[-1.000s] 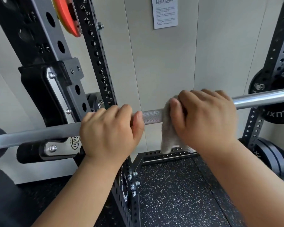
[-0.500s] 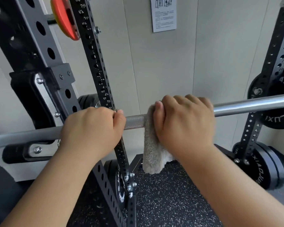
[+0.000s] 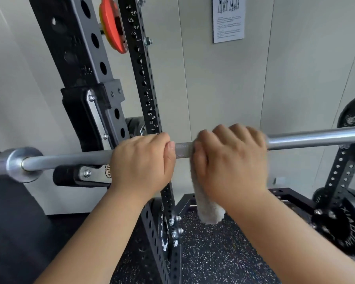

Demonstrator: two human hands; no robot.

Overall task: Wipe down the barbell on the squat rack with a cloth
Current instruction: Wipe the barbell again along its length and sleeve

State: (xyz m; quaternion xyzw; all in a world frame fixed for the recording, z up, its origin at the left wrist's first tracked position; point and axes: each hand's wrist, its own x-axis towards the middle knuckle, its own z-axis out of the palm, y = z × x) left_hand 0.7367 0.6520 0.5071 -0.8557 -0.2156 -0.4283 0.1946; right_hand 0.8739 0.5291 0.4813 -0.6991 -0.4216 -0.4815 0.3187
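Observation:
A steel barbell (image 3: 316, 137) runs across the view and rests in the black hook (image 3: 80, 175) of the squat rack's left upright (image 3: 84, 64). My left hand (image 3: 141, 162) grips the bare bar just right of that hook. Close beside it, my right hand (image 3: 232, 158) grips the bar through a light grey cloth (image 3: 207, 210), whose loose end hangs below the bar. A short knurled stretch of bar shows between the two hands. The bar's collar (image 3: 21, 163) is visible at the far left.
A second perforated black upright (image 3: 146, 95) stands behind the bar. An orange disc (image 3: 111, 25) hangs high on the rack. Black weight plates (image 3: 336, 222) are stored at the right, near the right upright (image 3: 340, 173). Speckled rubber flooring (image 3: 213, 253) lies below. A paper notice (image 3: 228, 18) is on the wall.
My right hand and the cloth have slid left along the bar, closing in on my left hand. The view has shifted, so the bar's left collar now shows.

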